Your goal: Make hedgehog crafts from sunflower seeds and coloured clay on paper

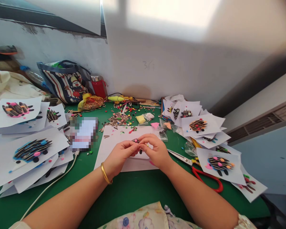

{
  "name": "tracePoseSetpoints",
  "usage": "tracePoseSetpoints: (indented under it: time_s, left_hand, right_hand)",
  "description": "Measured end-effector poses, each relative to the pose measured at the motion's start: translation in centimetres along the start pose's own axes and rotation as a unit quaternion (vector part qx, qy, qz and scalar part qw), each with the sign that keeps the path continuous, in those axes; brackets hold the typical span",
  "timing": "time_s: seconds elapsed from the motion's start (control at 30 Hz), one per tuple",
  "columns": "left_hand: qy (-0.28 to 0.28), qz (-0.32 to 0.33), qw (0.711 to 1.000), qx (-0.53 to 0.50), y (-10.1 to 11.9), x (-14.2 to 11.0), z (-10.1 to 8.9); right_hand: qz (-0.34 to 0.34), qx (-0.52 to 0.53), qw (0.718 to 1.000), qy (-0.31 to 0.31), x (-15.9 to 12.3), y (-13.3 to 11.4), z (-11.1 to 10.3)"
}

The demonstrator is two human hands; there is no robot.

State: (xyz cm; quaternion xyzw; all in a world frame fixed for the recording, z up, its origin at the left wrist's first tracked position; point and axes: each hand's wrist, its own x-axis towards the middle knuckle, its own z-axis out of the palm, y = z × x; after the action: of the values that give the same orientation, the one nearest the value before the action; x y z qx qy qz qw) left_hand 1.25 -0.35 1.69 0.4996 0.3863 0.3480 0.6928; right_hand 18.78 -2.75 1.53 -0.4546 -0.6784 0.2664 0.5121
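Observation:
My left hand (124,156), with a gold bangle (105,173) at the wrist, meets my right hand (154,151) over a white paper sheet (109,143). Thumbs and fingers of both are pinched together, tip to tip. Whatever lies between the tips is too small and covered to make out. Just beyond them shows a bit of dark striped seeds with a pink ball (136,140); black spots appear under the right fingers. Loose bits of pink, red and green clay and a seed (106,136) lie on the sheet's far part.
Sunflower seeds (118,119) and coloured balls lie scattered behind the sheet, near yellow clay (140,119) and pink clay (154,125). Red-handled scissors (205,178) rest at right. Seed-hedgehog cards (33,151) pile up on both sides. A phone (84,132) with a cable lies left.

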Motion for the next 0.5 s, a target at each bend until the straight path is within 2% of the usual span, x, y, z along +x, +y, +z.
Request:
tracePoseSetpoints:
  time_s: [0.17,0.23,0.37,0.5]
  left_hand:
    - [0.011,-0.013,1.000,-0.022,0.32,-0.04,0.07]
    - [0.008,-0.019,0.999,-0.026,0.24,-0.07,0.12]
    - [0.002,-0.011,0.999,-0.031,-0.09,-0.03,0.04]
    - [0.004,0.002,1.000,0.000,-0.24,0.09,-0.17]
  right_hand:
    - [0.005,0.001,0.998,0.069,0.16,0.21,-0.47]
    - [-0.013,-0.015,0.998,0.055,0.10,0.25,-0.44]
    - [-0.069,-0.078,0.994,-0.020,-0.13,0.19,-0.01]
    - [-0.094,-0.099,0.990,-0.018,-0.19,0.27,0.13]
